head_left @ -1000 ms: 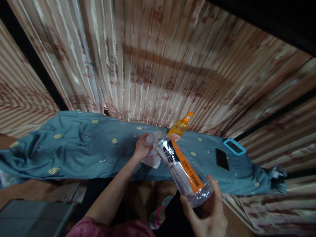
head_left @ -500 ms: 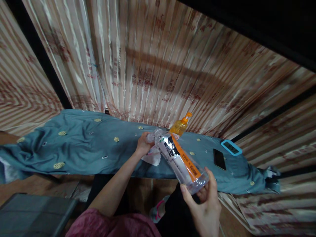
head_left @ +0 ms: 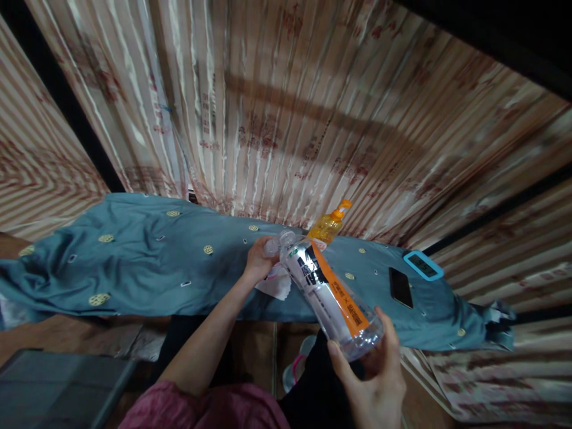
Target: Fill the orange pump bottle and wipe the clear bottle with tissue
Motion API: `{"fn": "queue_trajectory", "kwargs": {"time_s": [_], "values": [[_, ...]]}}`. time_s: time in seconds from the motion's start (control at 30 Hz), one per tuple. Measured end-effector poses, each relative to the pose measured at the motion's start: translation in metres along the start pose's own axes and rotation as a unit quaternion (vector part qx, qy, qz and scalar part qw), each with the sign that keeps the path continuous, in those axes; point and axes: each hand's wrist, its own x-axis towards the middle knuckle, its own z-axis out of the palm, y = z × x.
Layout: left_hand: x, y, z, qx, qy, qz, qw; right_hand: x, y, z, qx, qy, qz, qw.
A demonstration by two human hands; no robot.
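Observation:
A clear plastic drink bottle [head_left: 328, 295] with a silver and orange label lies tilted in front of me, its mouth pointing up and to the left. My right hand [head_left: 375, 375] is closed around its base, thumb on the near side. At the neck end, the fingers of my left hand [head_left: 259, 259] pinch a translucent bottle cap [head_left: 270, 247], right beside the bottle's mouth. Whether the cap touches the neck I cannot tell. Below that hand a crumpled white paper [head_left: 276, 287] rests on the cloth. No liquid shows clearly inside the bottle.
A teal patterned cloth [head_left: 143, 262] covers the narrow table. Behind the drink bottle stands an orange pump bottle [head_left: 328, 226]. To the right lie a black phone [head_left: 401, 287] and a blue-framed digital clock [head_left: 423, 266]. A striped curtain [head_left: 268, 119] hangs behind; a grey box-like surface [head_left: 62, 387] sits lower left.
The view has shifted slightly. My right hand and the bottle's base sit a little further right and lower; my left hand keeps its pinch on the cap by the neck.

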Motion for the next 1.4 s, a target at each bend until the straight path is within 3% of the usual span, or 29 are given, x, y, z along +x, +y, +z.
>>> {"fn": "queue_trajectory", "kwargs": {"time_s": [0.23,0.6,1.4], "values": [[-0.002,0.001,0.002,-0.030,0.009,-0.003,1.000,0.004,0.008,-0.002,0.011,0.000,-0.008,1.000],[-0.006,-0.002,0.007,-0.116,0.011,-0.029,0.993,0.011,0.030,-0.011,-0.027,-0.004,-0.080,0.996],[-0.005,-0.013,0.015,-0.166,0.020,-0.034,0.985,0.007,0.029,-0.010,-0.055,0.019,-0.096,0.994]]}}
